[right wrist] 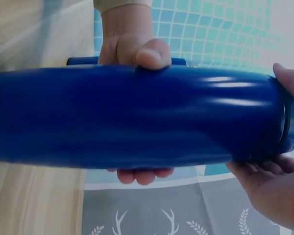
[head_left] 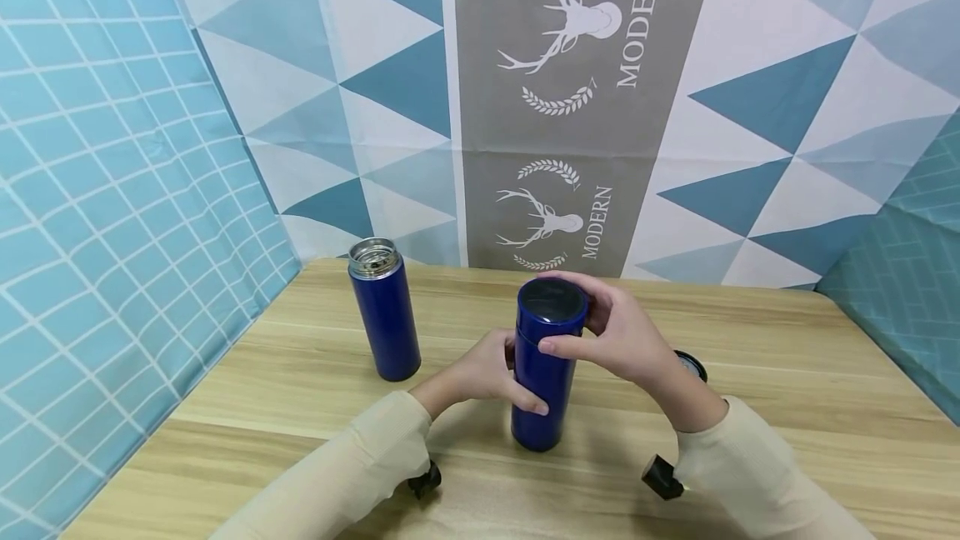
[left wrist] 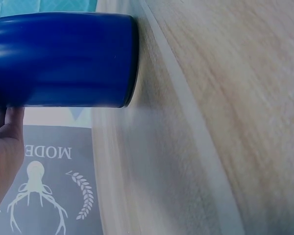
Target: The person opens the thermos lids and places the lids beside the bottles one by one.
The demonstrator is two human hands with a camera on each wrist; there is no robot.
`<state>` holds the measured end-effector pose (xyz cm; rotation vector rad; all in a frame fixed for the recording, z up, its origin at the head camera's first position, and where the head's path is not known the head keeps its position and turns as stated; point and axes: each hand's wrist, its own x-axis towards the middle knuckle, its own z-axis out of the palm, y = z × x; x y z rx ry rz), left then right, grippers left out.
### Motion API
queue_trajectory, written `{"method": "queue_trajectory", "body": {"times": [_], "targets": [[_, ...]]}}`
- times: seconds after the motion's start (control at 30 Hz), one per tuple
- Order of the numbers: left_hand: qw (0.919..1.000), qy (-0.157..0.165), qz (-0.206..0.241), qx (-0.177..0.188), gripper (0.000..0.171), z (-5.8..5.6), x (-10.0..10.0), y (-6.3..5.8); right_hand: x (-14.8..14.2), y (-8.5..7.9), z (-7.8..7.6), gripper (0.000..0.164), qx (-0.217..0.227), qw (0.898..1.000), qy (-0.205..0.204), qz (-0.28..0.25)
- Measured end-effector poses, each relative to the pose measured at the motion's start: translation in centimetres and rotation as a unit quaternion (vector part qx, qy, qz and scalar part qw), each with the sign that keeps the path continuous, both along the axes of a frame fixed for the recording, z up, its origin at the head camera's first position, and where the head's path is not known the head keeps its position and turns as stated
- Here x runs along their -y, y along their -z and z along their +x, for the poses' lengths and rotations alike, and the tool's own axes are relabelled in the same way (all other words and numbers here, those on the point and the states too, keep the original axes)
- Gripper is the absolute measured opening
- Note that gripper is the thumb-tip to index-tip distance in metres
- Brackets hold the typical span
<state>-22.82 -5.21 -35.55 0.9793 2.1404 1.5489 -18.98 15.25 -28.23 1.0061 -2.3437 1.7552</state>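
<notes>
A blue thermos bottle [head_left: 546,373] stands upright at the middle of the wooden table, its dark-topped lid [head_left: 553,300] seated on it. My left hand [head_left: 495,369] grips the body about halfway up, thumb across the near side; the right wrist view shows its fingertips [right wrist: 145,176] coming round the far side. My right hand [head_left: 618,330] holds the lid from the right, thumb in front and fingers behind, close to the seam. In the left wrist view, the bottle's dark-rimmed base [left wrist: 122,61] is right at the tabletop.
A second blue thermos bottle [head_left: 386,315] stands at the back left with its steel mouth uncovered. Behind my right wrist, a round dark-rimmed lid [head_left: 693,366] lies partly hidden on the table [head_left: 810,373]. Patterned cloth [head_left: 390,107] hangs along the back and sides.
</notes>
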Motion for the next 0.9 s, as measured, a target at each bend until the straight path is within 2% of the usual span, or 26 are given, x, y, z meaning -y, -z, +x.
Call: {"method": "queue_trajectory", "body": {"times": [0.1,0.43,0.67,0.9], "targets": [[1.0000,0.001,0.001,-0.002,0.062,0.0,0.0,0.0,-0.2,-0.1,-0.3,0.064,-0.001,1.000,-0.023,-0.002],[0.9999,0.005,-0.002,0.008,0.062,-0.1,0.1,0.1,-0.8,-0.5,-1.4,0.070,0.041,0.996,-0.079,-0.001],[0.9999,0.002,-0.003,0.010,0.062,0.0,0.2,0.1,-1.2,-0.5,-2.8,0.069,0.012,0.990,-0.137,0.007],[0.9999,0.005,-0.004,0.009,0.061,-0.1,0.1,0.0,-1.6,-0.8,-3.6,0.071,0.015,0.981,-0.194,0.010]]}}
